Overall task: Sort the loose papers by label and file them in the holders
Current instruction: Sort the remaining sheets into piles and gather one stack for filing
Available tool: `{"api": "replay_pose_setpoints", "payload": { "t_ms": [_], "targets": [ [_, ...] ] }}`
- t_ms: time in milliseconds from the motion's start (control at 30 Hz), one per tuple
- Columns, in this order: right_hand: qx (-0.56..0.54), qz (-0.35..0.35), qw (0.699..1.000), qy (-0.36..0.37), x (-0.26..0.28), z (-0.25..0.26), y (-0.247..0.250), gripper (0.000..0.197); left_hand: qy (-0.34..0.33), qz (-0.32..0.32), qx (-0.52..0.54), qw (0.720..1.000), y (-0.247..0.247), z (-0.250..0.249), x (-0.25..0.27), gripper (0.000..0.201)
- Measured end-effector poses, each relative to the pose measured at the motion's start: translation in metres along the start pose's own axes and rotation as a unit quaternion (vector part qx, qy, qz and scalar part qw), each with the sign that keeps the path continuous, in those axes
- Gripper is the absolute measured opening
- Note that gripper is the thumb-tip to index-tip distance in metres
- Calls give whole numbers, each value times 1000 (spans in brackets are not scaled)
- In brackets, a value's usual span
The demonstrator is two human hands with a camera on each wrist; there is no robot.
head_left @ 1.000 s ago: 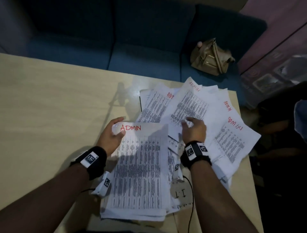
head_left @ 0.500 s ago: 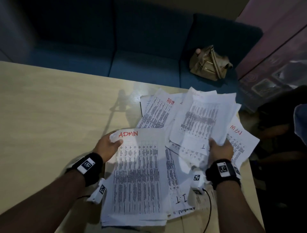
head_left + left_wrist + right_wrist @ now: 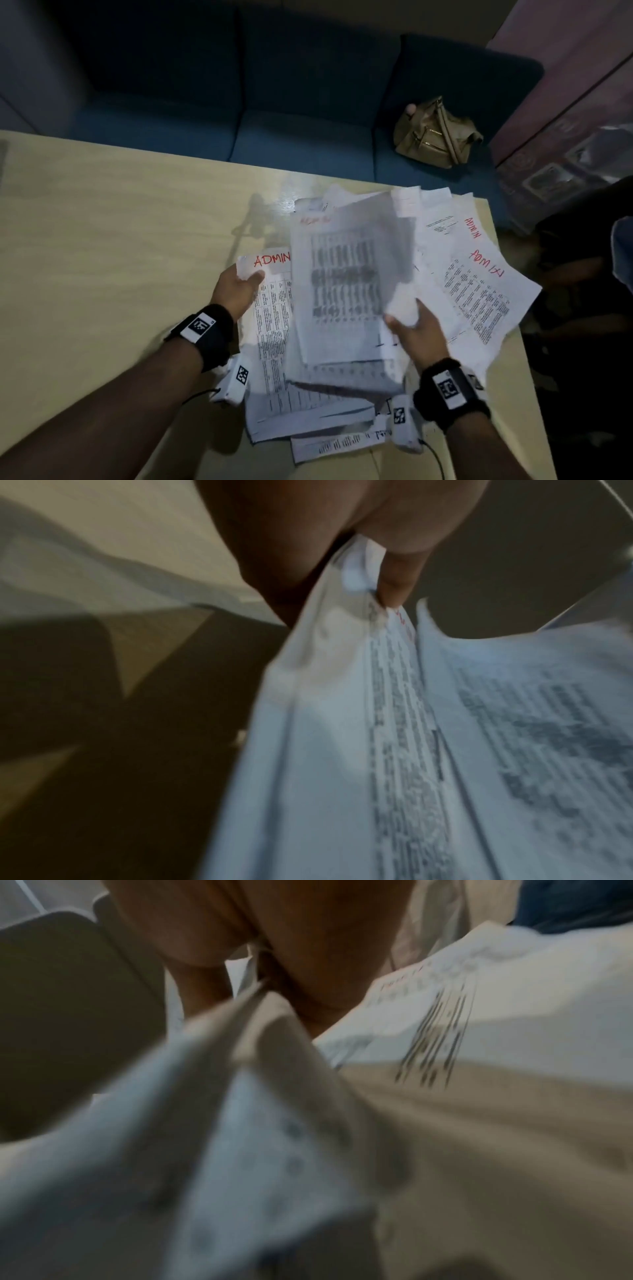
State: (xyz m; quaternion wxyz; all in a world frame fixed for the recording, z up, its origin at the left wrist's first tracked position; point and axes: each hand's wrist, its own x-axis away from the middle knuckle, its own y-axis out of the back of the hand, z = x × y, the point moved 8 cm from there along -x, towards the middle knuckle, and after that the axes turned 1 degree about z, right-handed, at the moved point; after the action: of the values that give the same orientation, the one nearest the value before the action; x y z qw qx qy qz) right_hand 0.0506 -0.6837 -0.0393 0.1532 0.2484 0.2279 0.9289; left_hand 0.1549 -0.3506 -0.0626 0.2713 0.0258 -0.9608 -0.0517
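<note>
Printed white sheets with red hand-written labels lie in a loose pile at the table's right end. My left hand pinches the top left corner of a stack headed ADMIN, seen close in the left wrist view as the ADMIN stack under my thumb. My right hand grips a blurred sheet by its lower right part and holds it over the ADMIN stack. In the right wrist view the sheet is a blur below my fingers. No holders are in view.
The light wooden table stretches bare to the left. A blue sofa stands behind it with a tan handbag on its seat. Dark clutter sits off the table's right edge.
My right hand picked a sheet from the pile, lifted it and swung it left over the ADMIN stack. My left hand kept its hold on the stack's corner.
</note>
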Motion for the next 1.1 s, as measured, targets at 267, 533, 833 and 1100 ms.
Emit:
{"api": "replay_pose_setpoints", "payload": {
  "t_ms": [267,533,833,1100],
  "targets": [
    [98,171,980,-8,13,10,-68,97,-30,31,-114,993,-1,-10,7,57],
    [111,65,992,-14,-34,64,-87,52,-53,128,-135,981,-7,-8,7,71],
    [107,164,980,26,-43,69,-115,84,-24,158,-53,986,-7,2,4,75],
    [151,52,982,102,-59,82,-116,77,-12,200,0,980,-25,-8,8,77]
  ]
}}
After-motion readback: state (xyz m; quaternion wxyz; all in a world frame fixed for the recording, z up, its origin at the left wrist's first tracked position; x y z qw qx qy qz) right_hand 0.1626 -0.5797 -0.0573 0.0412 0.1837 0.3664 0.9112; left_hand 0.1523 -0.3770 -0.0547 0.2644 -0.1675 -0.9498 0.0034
